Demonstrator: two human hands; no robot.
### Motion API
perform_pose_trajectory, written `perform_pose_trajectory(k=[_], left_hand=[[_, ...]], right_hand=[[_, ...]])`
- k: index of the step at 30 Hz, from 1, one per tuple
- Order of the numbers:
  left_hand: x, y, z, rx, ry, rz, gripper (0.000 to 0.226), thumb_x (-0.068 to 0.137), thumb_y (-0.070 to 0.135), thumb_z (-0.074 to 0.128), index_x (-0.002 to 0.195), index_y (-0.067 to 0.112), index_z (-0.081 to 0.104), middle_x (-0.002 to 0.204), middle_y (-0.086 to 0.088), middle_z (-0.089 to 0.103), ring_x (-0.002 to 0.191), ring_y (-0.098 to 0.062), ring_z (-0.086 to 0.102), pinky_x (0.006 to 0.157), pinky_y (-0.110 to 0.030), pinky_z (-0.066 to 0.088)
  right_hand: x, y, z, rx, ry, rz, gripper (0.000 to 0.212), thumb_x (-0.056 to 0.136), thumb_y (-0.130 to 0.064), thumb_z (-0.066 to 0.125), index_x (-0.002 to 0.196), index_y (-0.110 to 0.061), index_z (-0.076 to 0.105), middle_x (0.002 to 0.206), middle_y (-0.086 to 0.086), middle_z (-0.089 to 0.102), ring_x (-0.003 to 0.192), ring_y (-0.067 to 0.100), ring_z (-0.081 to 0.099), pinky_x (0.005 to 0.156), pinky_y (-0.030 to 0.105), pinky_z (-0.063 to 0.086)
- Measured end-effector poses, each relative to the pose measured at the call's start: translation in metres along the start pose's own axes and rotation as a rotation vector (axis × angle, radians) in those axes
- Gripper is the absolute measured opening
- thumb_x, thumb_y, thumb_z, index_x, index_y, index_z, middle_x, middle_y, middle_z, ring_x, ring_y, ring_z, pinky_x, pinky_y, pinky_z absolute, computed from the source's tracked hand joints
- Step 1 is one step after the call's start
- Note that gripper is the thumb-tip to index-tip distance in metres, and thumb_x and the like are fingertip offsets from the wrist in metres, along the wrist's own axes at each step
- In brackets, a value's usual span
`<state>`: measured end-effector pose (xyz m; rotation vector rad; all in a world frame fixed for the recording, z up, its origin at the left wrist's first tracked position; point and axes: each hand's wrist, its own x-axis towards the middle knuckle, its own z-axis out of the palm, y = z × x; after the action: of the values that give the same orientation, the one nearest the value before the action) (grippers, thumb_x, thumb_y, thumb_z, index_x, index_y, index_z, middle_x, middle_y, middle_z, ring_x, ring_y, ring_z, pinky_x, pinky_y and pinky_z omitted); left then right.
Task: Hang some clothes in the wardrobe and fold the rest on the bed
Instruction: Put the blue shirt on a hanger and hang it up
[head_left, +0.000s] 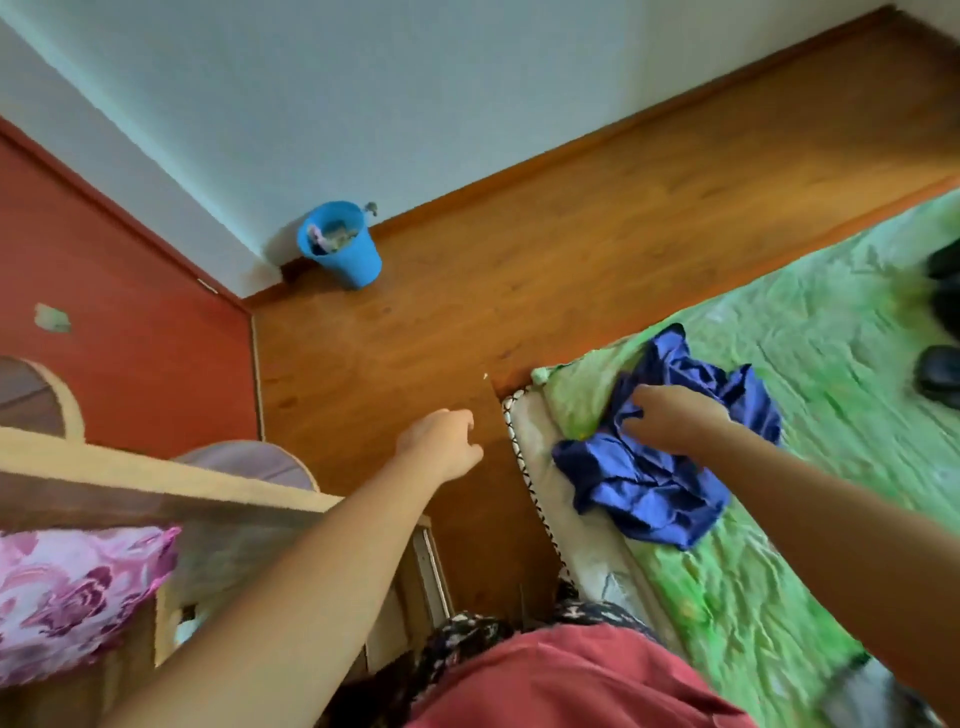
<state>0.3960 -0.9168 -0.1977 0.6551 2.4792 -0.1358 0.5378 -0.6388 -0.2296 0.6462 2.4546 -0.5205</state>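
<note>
Bed (810, 374) with a green sheet fills the right of the frame; wooden floor (519, 234) runs through the middle. Blue garment (639, 493) lies crumpled on the bed's near corner, centre right, long axis running upper right to lower left. Right hand (670, 421) is on top of it, fingers curled into the cloth and gripping a bunch. Left hand (441, 441) hangs over the floor just left of the bed edge, fingers loosely curled, holding nothing; it is farther from the garment. Nothing blocks a lift. Wooden shelf (156, 467) with pink floral cloth (67, 592) lower left. Blue bucket (340, 244) upper centre-left. Dark things (943, 379) at right edge, unclear.
</note>
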Motion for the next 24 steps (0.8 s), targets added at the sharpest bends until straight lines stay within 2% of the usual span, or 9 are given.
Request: perform_pose_trajectory(k=[5, 8, 10, 15, 19, 21, 24], left_hand=[[0.055, 0.079, -0.005, 0.193, -0.103, 0.236, 0.038, 0.09, 0.04, 0.052, 0.125, 0.028, 0.057, 0.127, -0.002, 0.058, 0.115, -0.029, 0.059, 0.081, -0.037, 0.051], [0.079, 0.13, -0.002, 0.285, -0.175, 0.391, 0.042, 0.088, 0.04, 0.054, 0.128, 0.026, 0.056, 0.131, -0.004, 0.057, 0.118, -0.031, 0.058, 0.086, -0.04, 0.052], [0.091, 0.159, 0.006, 0.347, -0.225, 0.476, 0.045, 0.089, 0.04, 0.055, 0.13, 0.024, 0.055, 0.133, -0.005, 0.056, 0.117, -0.03, 0.058, 0.09, -0.043, 0.052], [0.127, 0.202, 0.036, 0.473, -0.281, 0.691, 0.037, 0.093, 0.033, 0.053, 0.127, 0.02, 0.054, 0.13, -0.007, 0.054, 0.112, -0.031, 0.058, 0.088, -0.043, 0.051], [0.153, 0.212, 0.057, 0.584, -0.345, 0.771, 0.028, 0.092, 0.031, 0.051, 0.118, 0.021, 0.054, 0.123, -0.007, 0.052, 0.107, -0.031, 0.057, 0.081, -0.041, 0.048], [0.165, 0.211, 0.065, 0.617, -0.371, 0.787, 0.023, 0.091, 0.03, 0.051, 0.112, 0.022, 0.053, 0.118, -0.006, 0.05, 0.102, -0.031, 0.056, 0.076, -0.039, 0.044], [0.185, 0.212, 0.076, 0.632, -0.401, 0.773, 0.024, 0.091, 0.03, 0.051, 0.114, 0.024, 0.053, 0.12, -0.006, 0.046, 0.103, -0.032, 0.056, 0.077, -0.039, 0.044]], right_hand=[[-0.022, 0.07, 0.026, 0.173, 0.039, 0.225, 0.037, 0.092, -0.045, 0.054, 0.117, -0.019, 0.055, 0.119, 0.009, 0.062, 0.106, 0.033, 0.06, 0.086, 0.043, 0.053], [-0.044, 0.098, 0.049, 0.268, 0.058, 0.364, 0.041, 0.09, -0.045, 0.056, 0.123, -0.02, 0.056, 0.12, 0.013, 0.064, 0.107, 0.035, 0.062, 0.085, 0.039, 0.052], [-0.059, 0.11, 0.067, 0.32, 0.05, 0.454, 0.044, 0.091, -0.047, 0.057, 0.125, -0.02, 0.057, 0.122, 0.013, 0.065, 0.109, 0.034, 0.063, 0.087, 0.039, 0.053], [-0.078, 0.117, 0.105, 0.432, 0.034, 0.663, 0.054, 0.089, -0.056, 0.054, 0.129, -0.021, 0.057, 0.126, 0.012, 0.066, 0.113, 0.032, 0.064, 0.086, 0.036, 0.053], [-0.064, 0.105, 0.128, 0.478, 0.008, 0.713, 0.046, 0.088, -0.048, 0.055, 0.124, -0.02, 0.06, 0.124, 0.013, 0.066, 0.109, 0.033, 0.065, 0.076, 0.033, 0.048], [-0.05, 0.099, 0.135, 0.501, -0.015, 0.721, 0.038, 0.089, -0.043, 0.056, 0.12, -0.021, 0.059, 0.124, 0.013, 0.066, 0.11, 0.033, 0.065, 0.08, 0.034, 0.051], [-0.028, 0.097, 0.146, 0.531, -0.061, 0.727, 0.037, 0.092, -0.04, 0.052, 0.123, -0.02, 0.056, 0.122, 0.015, 0.063, 0.11, 0.035, 0.063, 0.089, 0.039, 0.053]])
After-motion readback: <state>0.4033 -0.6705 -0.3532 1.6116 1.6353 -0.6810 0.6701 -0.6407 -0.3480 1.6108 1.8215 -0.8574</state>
